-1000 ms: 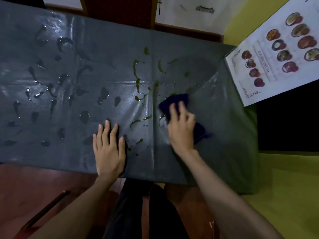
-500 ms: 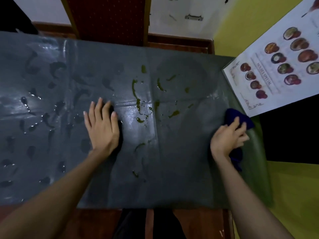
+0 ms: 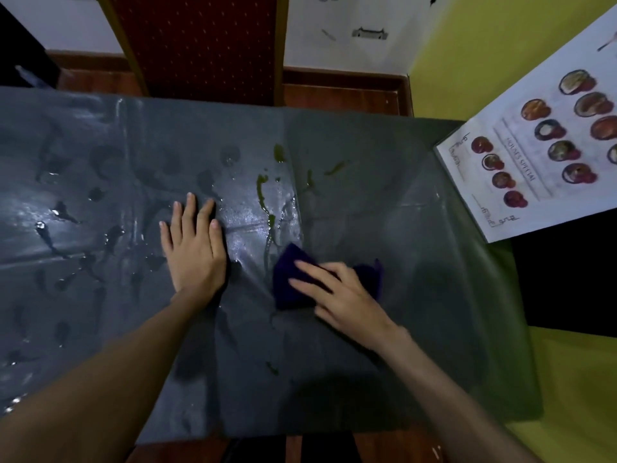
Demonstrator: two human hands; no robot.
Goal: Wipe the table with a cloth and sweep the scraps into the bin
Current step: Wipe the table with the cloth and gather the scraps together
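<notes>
Back from the right edge, right hand (image 3: pixel 337 295) presses flat on cloth (image 3: pixel 290 282) mid-surface (image 3: pixel 434 295) | left hand (image 3: pixel 193 248) spread, bracing | risk: green streaks (image 3: pixel 263 195) smear; cover rucks.

The right hand (image 3: pixel 344 295) covers the middle of the cloth (image 3: pixel 287 282). The table (image 3: pixel 384 345) runs off the left edge. The menu (image 3: pixel 534 168) is cut off at the right, its print unreadable.
</notes>
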